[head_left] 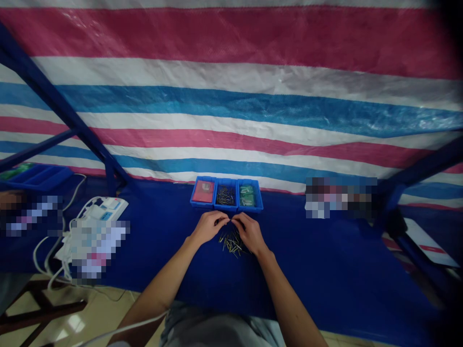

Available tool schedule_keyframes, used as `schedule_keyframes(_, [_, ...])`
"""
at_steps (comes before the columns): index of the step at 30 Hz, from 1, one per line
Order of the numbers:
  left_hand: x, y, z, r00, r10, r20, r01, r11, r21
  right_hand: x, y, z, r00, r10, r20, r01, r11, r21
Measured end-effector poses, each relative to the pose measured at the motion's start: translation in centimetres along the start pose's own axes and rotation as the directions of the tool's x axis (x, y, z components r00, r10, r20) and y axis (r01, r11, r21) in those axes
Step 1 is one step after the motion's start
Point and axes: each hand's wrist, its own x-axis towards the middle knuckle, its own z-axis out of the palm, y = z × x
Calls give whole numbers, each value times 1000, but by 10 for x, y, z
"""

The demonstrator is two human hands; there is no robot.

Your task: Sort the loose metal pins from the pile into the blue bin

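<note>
My left hand [210, 225] and my right hand [249, 231] meet over the blue table, just in front of the blue bins. Both are closed in a pinch, fingertips nearly touching. Whatever is between them is too small to make out. Below and between the hands lies a loose pile of thin metal pins [232, 243], some gold-toned and some dark; their exact kind is unclear. The middle blue bin [226, 208] holds more dark, thin metal pieces. A red item lies in the left bin [198, 205], and green and clear packets in the right bin [253, 209].
A white power strip [112, 208] with cables sits on the blue table [152, 246] at left. Blue frame bars [72, 115] slope at both sides, before a striped sheet [231, 111]. A person's hand [10, 200] shows at far left, near a blue tray [39, 177].
</note>
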Motion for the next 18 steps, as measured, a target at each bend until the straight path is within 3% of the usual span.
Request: schedule_keyframes(18, [1, 1, -1, 1000, 10, -2, -10, 1000, -24, 0, -1, 0, 999, 26, 38, -24, 998, -59])
